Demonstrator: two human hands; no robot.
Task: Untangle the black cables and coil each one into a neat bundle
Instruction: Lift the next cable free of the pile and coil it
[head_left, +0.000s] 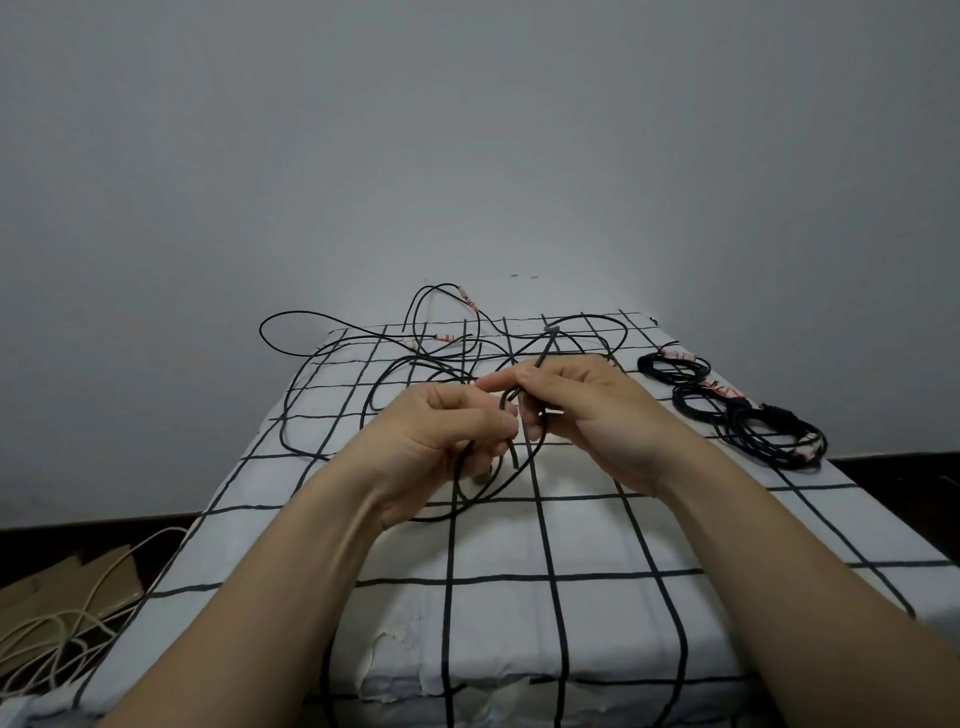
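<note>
A tangle of thin black cables (332, 364) sprawls over the far half of the white, black-gridded table (597, 535), some ends wrapped in red-and-white labels. Both hands meet above the table's middle. My left hand (441, 436) grips a small black loop (498, 483) that hangs below its curled fingers. My right hand (587, 405) pinches the same cable just right of the left, with a strand rising from its fingertips toward the far edge. Three coiled black bundles (748, 415) lie in a row at the table's right edge.
A grey wall stands right behind the table. Left of the table, on the dark floor, lie beige cables (62, 629) and flat cardboard (67, 582). One black loop overhangs the table's far left edge.
</note>
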